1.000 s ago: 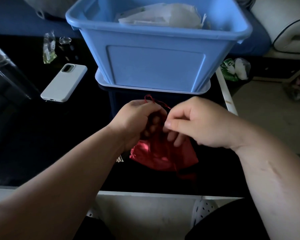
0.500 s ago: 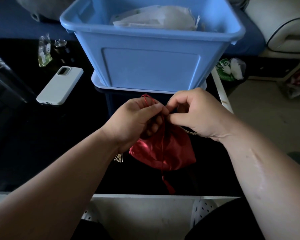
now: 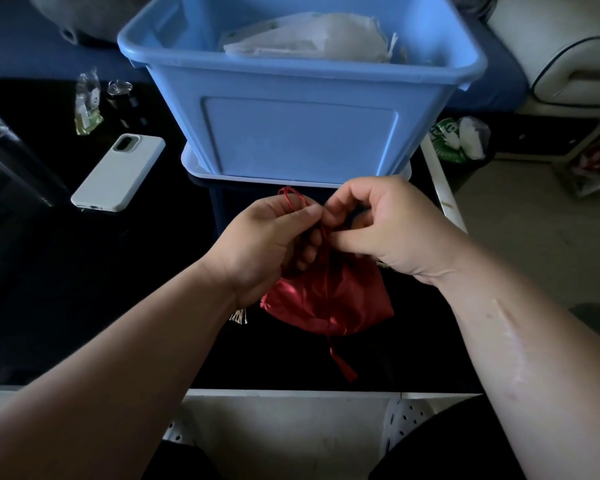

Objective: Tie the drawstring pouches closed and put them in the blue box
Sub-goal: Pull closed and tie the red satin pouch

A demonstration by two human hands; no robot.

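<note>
A shiny red drawstring pouch [image 3: 326, 303] hangs just above the black table, held up at its gathered neck. My left hand [image 3: 267, 244] pinches the red drawstring [image 3: 290, 199], which loops up above its fingers. My right hand [image 3: 385, 226] pinches the cord at the neck, touching the left hand's fingertips. One cord end with a red tassel [image 3: 342, 362] dangles below the pouch. The blue box [image 3: 302, 129] stands right behind my hands on its lid, with pale pouches or bags [image 3: 309, 39] inside.
A white phone [image 3: 118, 173] lies at the left on the black table [image 3: 84, 289]. Behind it are a small clear packet [image 3: 87, 105] and a dark little jar [image 3: 120, 95]. A gold tassel [image 3: 239, 317] peeks from under my left wrist. The table's white edge [image 3: 440, 192] runs at the right.
My hands have risen with the pouch and come together at its neck. The cord end with the tassel now hangs free below the pouch.
</note>
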